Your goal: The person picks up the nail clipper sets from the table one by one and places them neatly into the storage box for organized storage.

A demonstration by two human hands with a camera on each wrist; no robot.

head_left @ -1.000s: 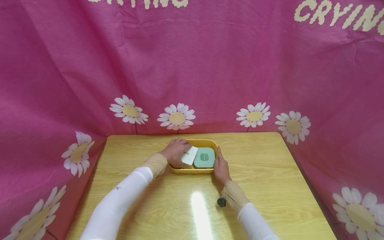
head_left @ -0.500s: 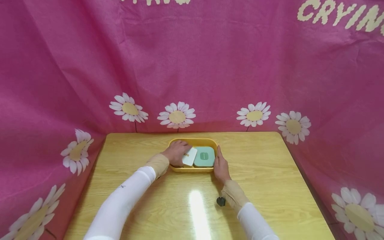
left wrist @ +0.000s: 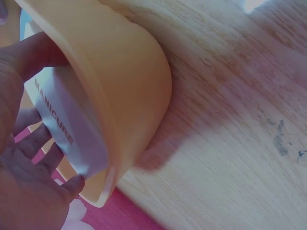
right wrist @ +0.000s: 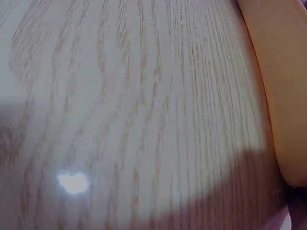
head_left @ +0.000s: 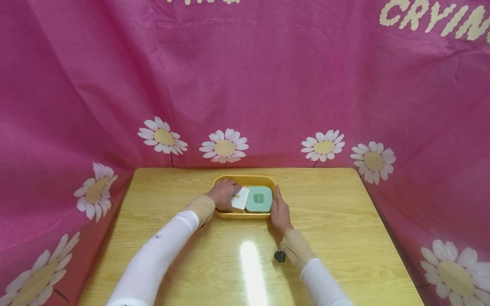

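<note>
Left hand [head_left: 223, 194] inside the yellow tray [head_left: 245, 179], fingers [left wrist: 36, 143] curled round a white box [head_left: 240, 199] printed "MANICURE", box tilted against the tray's left wall. Just beside it, lying flat in the tray, a green case [head_left: 259, 199]. Right hand [head_left: 280, 211] flat along the tray's right outer wall, fingers straight and seemingly touching, though unclear from here. Tray mid-bench [head_left: 337, 199].

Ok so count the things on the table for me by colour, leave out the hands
Yellow: 1, the tray
White: 1, the manicure box in the tray
Green: 1, the square box beside it
Total: 3
</note>
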